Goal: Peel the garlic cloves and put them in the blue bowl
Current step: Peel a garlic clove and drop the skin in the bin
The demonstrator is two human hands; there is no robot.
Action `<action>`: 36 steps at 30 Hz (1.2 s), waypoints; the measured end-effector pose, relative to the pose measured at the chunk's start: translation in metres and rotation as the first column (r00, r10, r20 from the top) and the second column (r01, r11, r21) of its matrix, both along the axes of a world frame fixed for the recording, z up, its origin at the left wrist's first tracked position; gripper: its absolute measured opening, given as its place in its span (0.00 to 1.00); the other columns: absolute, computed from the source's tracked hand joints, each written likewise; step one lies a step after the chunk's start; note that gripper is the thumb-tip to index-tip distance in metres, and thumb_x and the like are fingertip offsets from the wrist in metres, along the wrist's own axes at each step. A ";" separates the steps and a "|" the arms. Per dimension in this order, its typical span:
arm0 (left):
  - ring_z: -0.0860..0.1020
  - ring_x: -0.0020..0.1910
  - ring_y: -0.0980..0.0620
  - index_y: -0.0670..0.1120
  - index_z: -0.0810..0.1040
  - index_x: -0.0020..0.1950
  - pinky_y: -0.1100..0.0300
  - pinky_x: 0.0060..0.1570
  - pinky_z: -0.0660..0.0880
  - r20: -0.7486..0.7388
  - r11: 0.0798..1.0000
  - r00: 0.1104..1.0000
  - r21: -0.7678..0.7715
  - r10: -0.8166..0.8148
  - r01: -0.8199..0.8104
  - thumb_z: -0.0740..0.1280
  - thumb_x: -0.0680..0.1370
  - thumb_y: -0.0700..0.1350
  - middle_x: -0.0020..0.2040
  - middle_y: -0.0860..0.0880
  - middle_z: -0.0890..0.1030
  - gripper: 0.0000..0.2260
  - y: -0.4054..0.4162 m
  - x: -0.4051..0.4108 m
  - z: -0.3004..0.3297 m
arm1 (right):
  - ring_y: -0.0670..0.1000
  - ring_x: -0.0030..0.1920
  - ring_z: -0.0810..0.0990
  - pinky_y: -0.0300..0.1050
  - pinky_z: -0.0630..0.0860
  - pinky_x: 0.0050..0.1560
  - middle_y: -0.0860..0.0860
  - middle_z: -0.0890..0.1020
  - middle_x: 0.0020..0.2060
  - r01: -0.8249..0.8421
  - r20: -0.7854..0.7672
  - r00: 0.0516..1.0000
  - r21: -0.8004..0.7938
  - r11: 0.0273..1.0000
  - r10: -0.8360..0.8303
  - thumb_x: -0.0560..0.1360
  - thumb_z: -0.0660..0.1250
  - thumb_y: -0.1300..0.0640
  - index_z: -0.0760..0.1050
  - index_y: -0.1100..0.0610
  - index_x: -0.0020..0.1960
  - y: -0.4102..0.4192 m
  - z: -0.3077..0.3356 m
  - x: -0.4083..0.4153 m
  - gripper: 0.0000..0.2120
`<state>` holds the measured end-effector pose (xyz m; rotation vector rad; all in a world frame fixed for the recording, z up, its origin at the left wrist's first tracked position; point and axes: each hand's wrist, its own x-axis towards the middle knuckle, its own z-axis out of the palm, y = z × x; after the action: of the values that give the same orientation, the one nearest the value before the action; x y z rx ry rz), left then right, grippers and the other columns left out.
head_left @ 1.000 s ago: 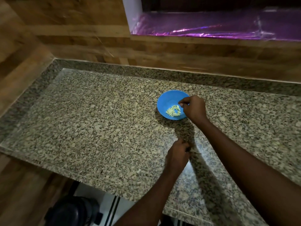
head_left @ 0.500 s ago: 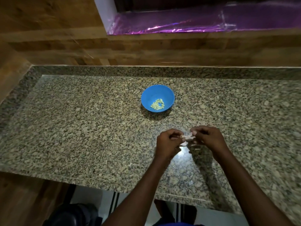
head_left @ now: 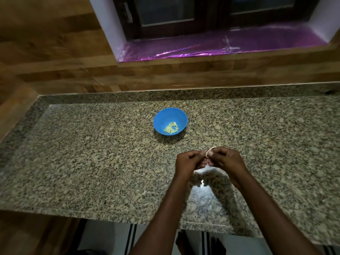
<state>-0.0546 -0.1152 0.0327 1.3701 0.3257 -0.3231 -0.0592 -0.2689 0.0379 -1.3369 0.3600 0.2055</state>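
A small blue bowl [head_left: 170, 117] stands on the speckled granite counter [head_left: 92, 162], holding several peeled garlic cloves [head_left: 171, 128]. Nearer to me, my left hand [head_left: 189, 162] and my right hand [head_left: 225, 161] meet above the counter. Between their fingertips they pinch one garlic clove [head_left: 209, 151]; a pale curl of its skin arches up from it. Most of the clove is hidden by my fingers.
A wood-panelled wall rises behind the counter, with a window sill [head_left: 220, 48] covered in shiny purple foil. A small pale scrap [head_left: 144, 191] lies on the granite near the front edge. The counter's front edge [head_left: 110, 215] drops to the floor below.
My right hand left the bowl and came back to meet my left hand. Both now pinch a clove, and a strip of skin has lifted from it.
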 end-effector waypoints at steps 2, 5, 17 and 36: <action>0.82 0.33 0.51 0.35 0.85 0.51 0.60 0.39 0.81 0.027 1.000 1.000 0.014 -0.010 0.009 0.74 0.77 0.41 0.37 0.39 0.84 0.09 -0.001 -0.002 0.003 | 0.54 0.33 0.82 0.43 0.81 0.37 0.62 0.83 0.35 -0.003 0.040 0.999 -0.092 0.996 0.007 0.74 0.73 0.67 0.80 0.71 0.47 -0.002 0.005 0.001 0.06; 0.83 0.35 0.48 0.36 0.85 0.49 0.59 0.41 0.82 0.044 1.000 0.999 0.007 -0.018 0.018 0.75 0.75 0.39 0.39 0.35 0.84 0.07 -0.003 -0.002 0.007 | 0.55 0.30 0.82 0.47 0.81 0.38 0.60 0.83 0.31 -0.008 0.110 0.993 -0.280 0.960 0.040 0.73 0.74 0.68 0.80 0.67 0.42 -0.002 0.012 0.003 0.04; 0.85 0.40 0.44 0.31 0.82 0.52 0.61 0.43 0.82 -0.100 0.992 0.995 -0.121 0.024 -0.036 0.74 0.75 0.35 0.44 0.34 0.85 0.09 -0.001 0.004 0.019 | 0.54 0.33 0.84 0.42 0.81 0.36 0.58 0.84 0.36 0.057 -0.045 0.997 -0.003 0.998 -0.058 0.75 0.69 0.72 0.79 0.67 0.43 -0.005 0.008 0.007 0.04; 0.82 0.57 0.44 0.43 0.83 0.61 0.58 0.56 0.75 -0.026 0.678 0.999 0.735 -0.024 0.035 0.69 0.78 0.41 0.55 0.42 0.85 0.12 0.016 0.009 -0.039 | 0.46 0.28 0.83 0.38 0.80 0.34 0.51 0.83 0.25 -0.199 -0.214 0.974 -0.641 0.741 0.077 0.67 0.71 0.69 0.84 0.56 0.34 -0.012 -0.047 0.010 0.10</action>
<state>-0.0452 -0.0989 -0.0064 2.1850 0.4760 -0.2300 -0.0495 -0.2812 -0.0095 -2.0678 0.5088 0.3422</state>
